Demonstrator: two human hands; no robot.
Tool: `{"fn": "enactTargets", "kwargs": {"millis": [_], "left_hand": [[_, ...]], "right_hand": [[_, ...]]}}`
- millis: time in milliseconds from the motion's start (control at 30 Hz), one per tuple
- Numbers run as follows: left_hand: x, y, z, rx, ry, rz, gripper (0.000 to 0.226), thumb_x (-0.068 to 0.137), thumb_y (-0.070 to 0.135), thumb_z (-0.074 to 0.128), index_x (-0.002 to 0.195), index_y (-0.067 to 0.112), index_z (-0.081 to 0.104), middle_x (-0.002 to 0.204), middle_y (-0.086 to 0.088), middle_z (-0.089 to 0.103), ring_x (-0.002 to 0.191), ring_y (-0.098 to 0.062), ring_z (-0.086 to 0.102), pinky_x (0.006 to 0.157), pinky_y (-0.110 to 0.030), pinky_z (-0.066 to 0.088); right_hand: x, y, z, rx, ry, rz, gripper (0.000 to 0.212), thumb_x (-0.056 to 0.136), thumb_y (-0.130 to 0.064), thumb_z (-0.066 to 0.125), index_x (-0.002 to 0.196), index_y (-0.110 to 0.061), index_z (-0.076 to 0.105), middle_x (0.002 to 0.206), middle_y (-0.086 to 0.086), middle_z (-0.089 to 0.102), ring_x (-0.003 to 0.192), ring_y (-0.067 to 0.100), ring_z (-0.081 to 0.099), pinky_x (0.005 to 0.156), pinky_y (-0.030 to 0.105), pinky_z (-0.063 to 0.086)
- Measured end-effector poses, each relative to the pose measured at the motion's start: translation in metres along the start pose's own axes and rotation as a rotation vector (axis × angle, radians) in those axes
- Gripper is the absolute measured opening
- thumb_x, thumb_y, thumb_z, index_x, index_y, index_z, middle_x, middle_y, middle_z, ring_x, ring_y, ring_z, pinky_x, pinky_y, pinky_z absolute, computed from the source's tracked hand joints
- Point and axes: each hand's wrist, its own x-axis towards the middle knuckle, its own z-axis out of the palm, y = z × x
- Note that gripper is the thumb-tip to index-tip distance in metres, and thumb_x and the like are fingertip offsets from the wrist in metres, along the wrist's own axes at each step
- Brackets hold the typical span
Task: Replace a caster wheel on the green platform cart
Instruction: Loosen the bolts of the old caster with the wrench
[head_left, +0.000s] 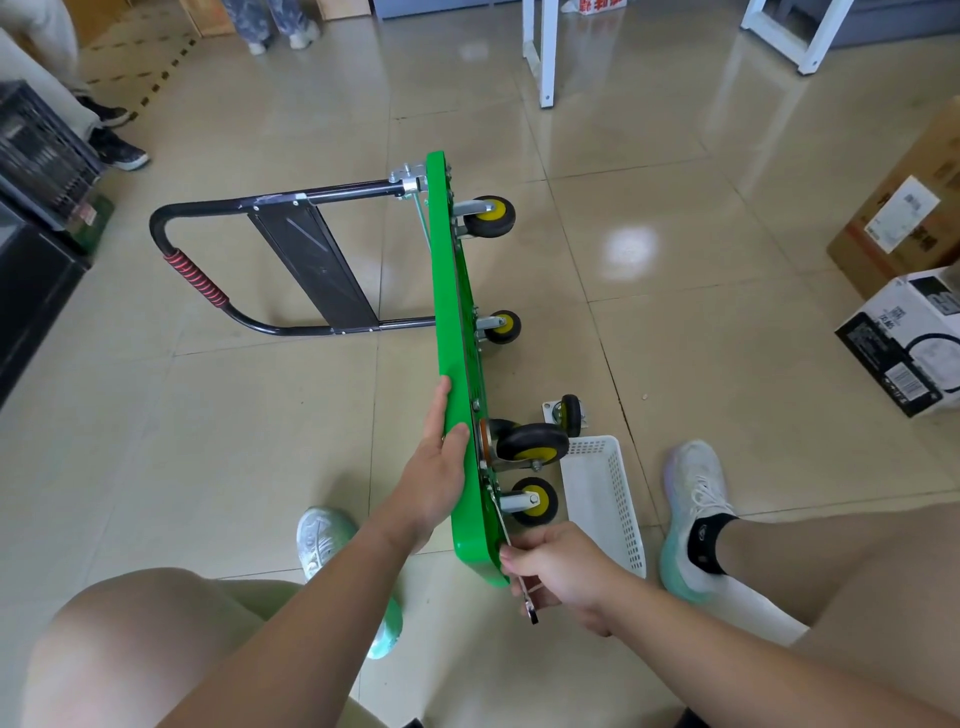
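Folding handle (192, 275) is lying out left on the floor. Left hand (436, 467) is pressing flat, fingers straight, against the green cart (449, 291), which is standing on its long edge. Right hand (558, 564) is gripping a wrench (530, 605) at the near end, by the nearest caster (532, 500). Best to keep bracing the deck and turn in short, square strokes. Loose caster (566, 415) and white basket (608, 499) are crowding the swing; floor is opening toward the boxes (909, 343).
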Motion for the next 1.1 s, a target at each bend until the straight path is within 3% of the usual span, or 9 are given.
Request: {"fn": "enactTargets", "kwargs": {"millis": [167, 300, 433, 533, 667, 767, 833, 933, 1100], "left_hand": [[0.000, -0.001, 0.000, -0.015, -0.008, -0.006, 0.057, 0.113, 0.032, 0.027, 0.155, 0.064, 0.004, 0.155, 0.007, 0.042, 0.119, -0.008, 0.058, 0.098, -0.034, 0.048], [0.002, -0.003, 0.000, -0.016, -0.010, -0.002, 0.056, 0.112, 0.039, 0.028, 0.149, 0.073, 0.004, 0.154, 0.006, 0.046, 0.119, -0.016, 0.062, 0.108, -0.047, 0.049], [0.002, -0.003, 0.000, -0.024, -0.011, -0.003, 0.056, 0.109, 0.042, 0.029, 0.147, 0.075, 0.005, 0.152, 0.008, 0.047, 0.120, -0.016, 0.062, 0.110, -0.050, 0.048], [0.002, -0.003, 0.000, -0.020, -0.007, -0.006, 0.056, 0.108, 0.043, 0.030, 0.147, 0.075, 0.005, 0.153, 0.009, 0.045, 0.121, -0.015, 0.060, 0.112, -0.049, 0.046], [0.002, -0.002, -0.001, -0.014, -0.007, -0.010, 0.057, 0.111, 0.039, 0.030, 0.151, 0.070, 0.005, 0.153, 0.011, 0.044, 0.124, -0.011, 0.057, 0.115, -0.047, 0.043], [0.000, -0.001, 0.000, -0.011, -0.011, -0.007, 0.057, 0.113, 0.035, 0.028, 0.154, 0.066, 0.004, 0.151, 0.010, 0.044, 0.117, -0.008, 0.058, 0.111, -0.044, 0.046], [-0.001, 0.000, 0.000, -0.010, -0.015, -0.008, 0.056, 0.112, 0.036, 0.028, 0.153, 0.067, 0.004, 0.151, 0.009, 0.045, 0.118, -0.011, 0.059, 0.111, -0.046, 0.046], [-0.001, 0.001, 0.000, 0.001, -0.001, -0.006, 0.057, 0.113, 0.035, 0.028, 0.155, 0.065, 0.005, 0.152, 0.011, 0.044, 0.115, -0.004, 0.057, 0.110, -0.042, 0.046], [-0.003, 0.004, 0.000, 0.030, 0.002, -0.004, 0.058, 0.113, 0.033, 0.027, 0.157, 0.061, 0.003, 0.145, 0.010, 0.048, 0.109, -0.003, 0.059, 0.103, -0.038, 0.047]], "right_hand": [[0.011, 0.001, -0.004, -0.055, -0.007, 0.020, 0.015, 0.092, -0.013, 0.070, 0.105, -0.007, 0.074, 0.079, 0.006, 0.070, 0.066, 0.020, 0.067, 0.066, 0.033, 0.057], [0.020, 0.009, -0.006, -0.128, 0.020, 0.015, 0.018, 0.092, -0.010, 0.069, 0.109, -0.009, 0.075, 0.083, 0.005, 0.072, 0.064, 0.016, 0.068, 0.064, 0.029, 0.057], [0.043, 0.023, -0.007, -0.213, 0.084, -0.045, 0.027, 0.093, -0.009, 0.068, 0.118, -0.017, 0.073, 0.103, -0.001, 0.075, 0.095, 0.016, 0.070, 0.083, 0.027, 0.055], [0.058, 0.022, -0.011, -0.217, 0.122, -0.073, 0.031, 0.093, -0.006, 0.068, 0.121, -0.017, 0.072, 0.114, -0.001, 0.073, 0.110, 0.018, 0.065, 0.084, 0.021, 0.046], [0.053, 0.019, -0.021, -0.281, 0.117, -0.131, 0.030, 0.091, -0.004, 0.069, 0.115, -0.020, 0.075, 0.107, -0.007, 0.074, 0.097, 0.008, 0.064, 0.073, 0.010, 0.044], [0.037, 0.029, -0.029, -0.355, 0.116, -0.083, 0.020, 0.088, -0.015, 0.074, 0.099, -0.031, 0.079, 0.090, -0.014, 0.075, 0.084, 0.006, 0.066, 0.079, 0.019, 0.051], [0.025, 0.037, -0.030, -0.364, 0.107, -0.022, 0.012, 0.086, -0.018, 0.075, 0.089, -0.029, 0.080, 0.077, -0.009, 0.073, 0.068, 0.009, 0.063, 0.071, 0.023, 0.053], [0.012, 0.033, -0.022, -0.264, 0.061, 0.029, 0.010, 0.088, -0.018, 0.073, 0.097, -0.018, 0.079, 0.073, 0.002, 0.068, 0.063, 0.015, 0.062, 0.064, 0.028, 0.054], [-0.002, 0.006, -0.007, -0.142, -0.017, 0.034, 0.019, 0.093, -0.023, 0.071, 0.108, -0.011, 0.076, 0.077, 0.003, 0.066, 0.058, 0.010, 0.062, 0.060, 0.026, 0.054]]}}
